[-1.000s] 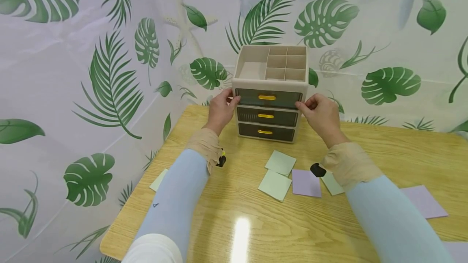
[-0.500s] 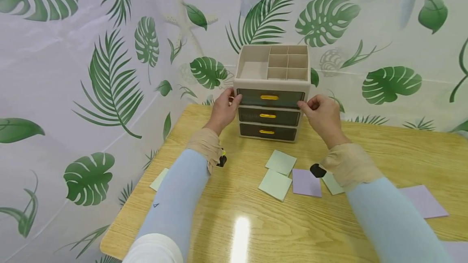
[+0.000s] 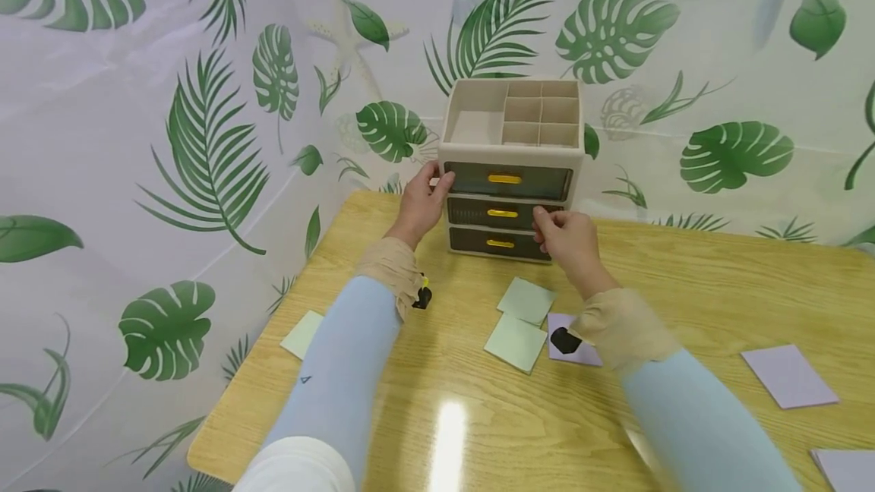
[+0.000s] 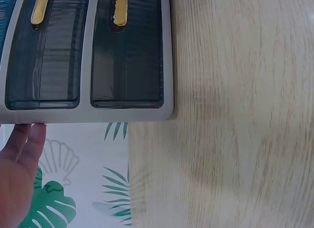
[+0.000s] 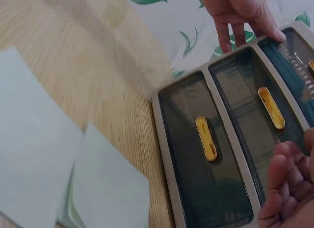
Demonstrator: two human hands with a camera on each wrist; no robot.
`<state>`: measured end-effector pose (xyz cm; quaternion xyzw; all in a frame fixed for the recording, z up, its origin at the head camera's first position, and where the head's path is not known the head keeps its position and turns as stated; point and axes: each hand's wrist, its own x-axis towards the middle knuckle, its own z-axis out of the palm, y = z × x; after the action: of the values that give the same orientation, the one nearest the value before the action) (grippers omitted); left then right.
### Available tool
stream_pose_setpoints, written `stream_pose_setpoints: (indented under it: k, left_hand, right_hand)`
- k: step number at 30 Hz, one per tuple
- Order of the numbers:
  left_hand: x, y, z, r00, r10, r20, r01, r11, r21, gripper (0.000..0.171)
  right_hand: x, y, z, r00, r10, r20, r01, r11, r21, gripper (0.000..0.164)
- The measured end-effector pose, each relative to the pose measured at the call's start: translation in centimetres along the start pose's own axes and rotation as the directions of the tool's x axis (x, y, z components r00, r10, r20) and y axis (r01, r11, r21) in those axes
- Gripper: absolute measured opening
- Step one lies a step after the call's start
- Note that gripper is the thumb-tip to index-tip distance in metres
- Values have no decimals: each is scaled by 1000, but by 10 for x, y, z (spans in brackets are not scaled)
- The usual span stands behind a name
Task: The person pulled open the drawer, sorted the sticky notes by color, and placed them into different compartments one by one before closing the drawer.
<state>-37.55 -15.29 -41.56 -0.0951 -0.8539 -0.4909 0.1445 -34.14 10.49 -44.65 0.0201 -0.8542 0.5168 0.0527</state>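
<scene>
A cream desktop organizer with three dark drawers stands at the back of the table, yellow handles on their fronts. My left hand grips its left side, thumb on the front at the top drawer and fingers along the side wall. In the left wrist view those fingers touch the side. My right hand is in front of the right part of the middle drawer, fingers loosely curled and holding nothing. The right wrist view shows the same fingers close over the drawer fronts, right of the middle drawer's handle.
Pale green paper squares lie on the wooden table before the organizer, with a purple one beside them. More purple sheets are at the right, another green one at the left edge. A leaf-print cloth hangs behind.
My right hand has left the organizer's right edge and moved left and down to the middle drawer's front. The left hand keeps its grip. The organizer has shifted slightly right in view.
</scene>
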Motion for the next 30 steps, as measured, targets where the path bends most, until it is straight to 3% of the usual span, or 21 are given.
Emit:
stream_pose_setpoints:
  k: [6,13,18,24,30]
  left_hand:
    - [0,2,4,999,-27,-45,27,1000,7,37]
    - [0,-1,11,992,-16,-125,20,1000,23,39]
    - [0,-3,14,990,-17,-140,21,999,27,38]
    - [-3,-6,15,990,-22,-139,21,1000,-6,39]
    - [-5,-7,14,989,-24,-146,22,1000,-14,39]
  right_hand:
    - [-1,-9,20,975,126,183,-160,969,186,57]
    - [0,-15,30,951,218,219,-278,914,297,56]
    - [0,-15,35,955,231,183,-284,891,355,51]
    - [1,-16,38,970,189,150,-233,898,374,47]
    - [1,-17,39,971,186,151,-229,901,367,46]
